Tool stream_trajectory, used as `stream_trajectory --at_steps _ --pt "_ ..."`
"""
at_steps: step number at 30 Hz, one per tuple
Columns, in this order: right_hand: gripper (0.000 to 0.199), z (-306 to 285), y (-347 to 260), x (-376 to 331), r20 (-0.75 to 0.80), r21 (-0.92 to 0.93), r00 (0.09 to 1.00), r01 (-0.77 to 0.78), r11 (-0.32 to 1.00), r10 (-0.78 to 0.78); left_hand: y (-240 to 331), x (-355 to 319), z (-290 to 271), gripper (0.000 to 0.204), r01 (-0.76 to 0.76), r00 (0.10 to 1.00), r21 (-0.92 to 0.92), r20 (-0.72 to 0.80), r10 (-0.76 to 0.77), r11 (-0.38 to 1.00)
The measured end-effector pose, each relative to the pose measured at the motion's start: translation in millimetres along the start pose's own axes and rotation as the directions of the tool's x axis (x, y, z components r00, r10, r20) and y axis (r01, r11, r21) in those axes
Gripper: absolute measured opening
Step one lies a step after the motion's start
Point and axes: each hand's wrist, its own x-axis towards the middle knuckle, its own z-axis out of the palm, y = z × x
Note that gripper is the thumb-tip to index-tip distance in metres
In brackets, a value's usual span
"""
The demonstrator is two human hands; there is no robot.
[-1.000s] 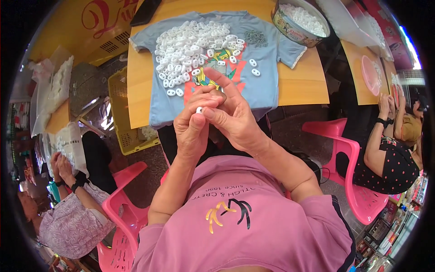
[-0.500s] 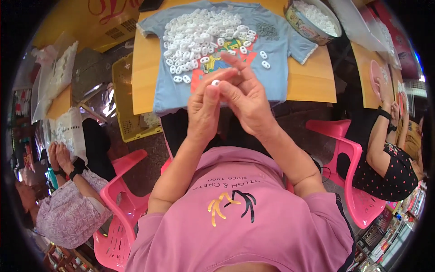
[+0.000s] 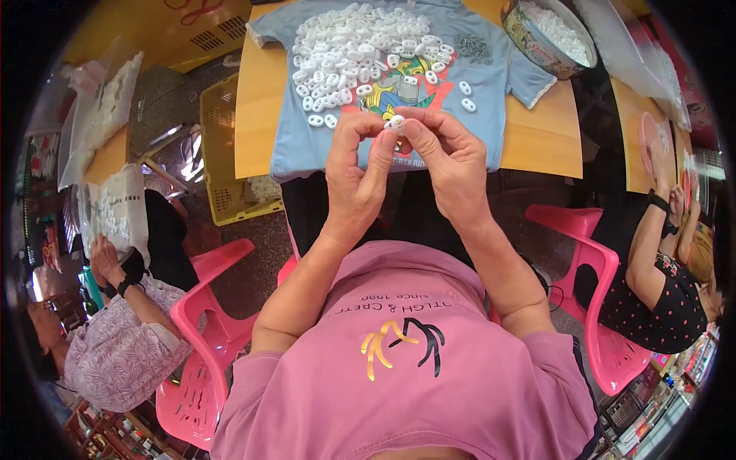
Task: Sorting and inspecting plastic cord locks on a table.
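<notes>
Between my hands, just above the near edge of the table, is a small white plastic piece [image 3: 395, 123]. My left hand [image 3: 359, 165] pinches it from one side with thumb and forefinger. From the other side my right hand [image 3: 448, 157] presses on it with thumb and fingertips, covering part of it. Beyond my hands, a heap of white oval pieces with two holes [image 3: 337, 57] lies on a light blue printed T-shirt [image 3: 479, 142]. A small pile of grey metal bits [image 3: 473, 48] rests to the right of the heap.
A round tub [image 3: 529, 42] of white pieces stands at the table's far right. On the left are a yellow plastic crate [image 3: 222, 153] and a pink chair [image 3: 203, 330] with a seated person. Another person sits on a pink chair [image 3: 594, 307] to the right.
My right fingers, raised and spread before, have come down onto the white piece. Both hands now hold it from either side. The view has shifted slightly.
</notes>
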Motion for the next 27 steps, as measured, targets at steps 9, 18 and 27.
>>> stream_trajectory --at_steps 9,18,27 --pt "0.025 -11 -4 3 0.091 0.071 0.989 -0.120 0.990 0.113 18 5 -2 0.013 0.337 0.937 -0.346 0.027 -0.349 0.876" --pt "0.022 -9 2 5 0.028 -0.203 0.999 0.045 0.978 -0.041 3 2 0 0.016 0.257 0.964 -0.098 -0.037 -0.262 0.961" --pt "0.025 -17 -2 11 -0.115 -0.180 0.986 0.102 0.978 -0.124 0 -7 1 0.015 0.282 0.950 -0.135 -0.101 -0.296 0.950"
